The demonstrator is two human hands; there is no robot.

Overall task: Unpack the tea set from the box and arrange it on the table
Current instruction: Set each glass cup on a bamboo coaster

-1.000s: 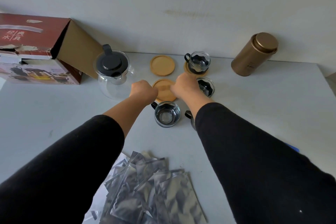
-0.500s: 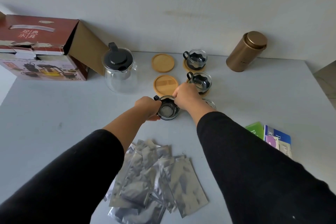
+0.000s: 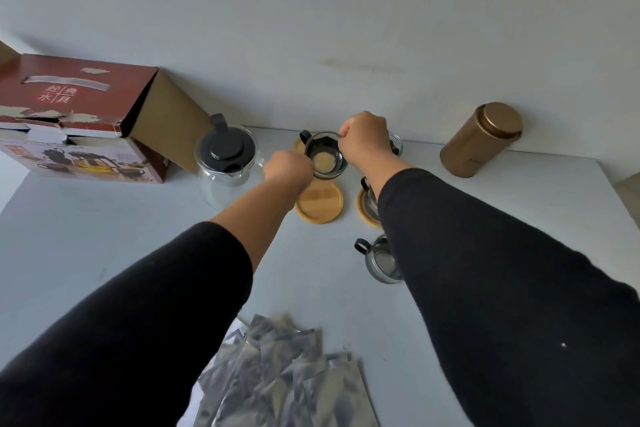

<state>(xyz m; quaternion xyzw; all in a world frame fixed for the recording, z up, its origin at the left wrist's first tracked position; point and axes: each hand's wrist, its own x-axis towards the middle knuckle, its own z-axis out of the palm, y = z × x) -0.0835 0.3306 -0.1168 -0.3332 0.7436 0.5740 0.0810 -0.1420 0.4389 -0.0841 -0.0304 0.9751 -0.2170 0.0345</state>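
At upper left lies the red cardboard box; right of it the clear glass teapot. At frame centre the left hand and right hand, fingers curled, hold a glass cup with black handle over a round wooden coaster on the white tabletop

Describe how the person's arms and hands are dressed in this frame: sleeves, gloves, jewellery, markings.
Both arms wear plain black long sleeves, ending partway up the forearm. The right sleeve carries a tiny white speck low down; the left sleeve shows no marking. The left hand and right hand are bare: no gloves, and no watch or rings can be seen.
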